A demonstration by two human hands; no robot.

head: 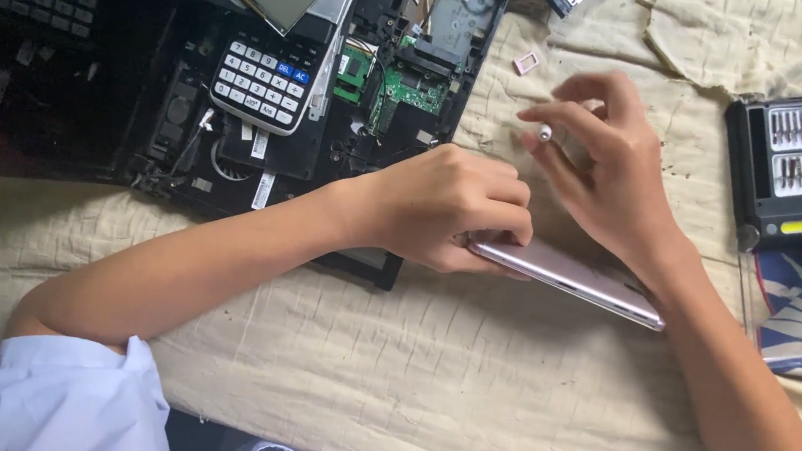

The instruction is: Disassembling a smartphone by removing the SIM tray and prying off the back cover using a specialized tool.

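Covering nearly the whole work surface, a cream quilted cloth (pixel 462 394) lies under everything we handle; its lower half is bare and gives us the widest free room, while its near edge drops off beside our pale blue sleeve (pixel 69 399). At upper left an opened black laptop chassis (pixel 228 155) sits with its green circuit board (pixel 406 90) exposed, its right edge meeting the cloth just beside our left hand. A calculator (pixel 261 84) rests on top of the chassis. At the right edge stands a black screwdriver bit case (pixel 779 173), well apart from our hands, with a strip of open cloth between.

Our left hand (pixel 448 211) is curled down over the near end of a slim pinkish phone (pixel 571 275), fingers closed on its edge and pinning it to the cloth. The phone lies tilted, running down and to the right, and its far end passes under our right wrist.

Our right hand (pixel 609 164) hovers above the phone with the thumb and forefinger pinched on a small white-tipped tool (pixel 544 132), the other fingers loosely spread. A tiny pink tray (pixel 526 63) lies alone on the cloth above that hand.
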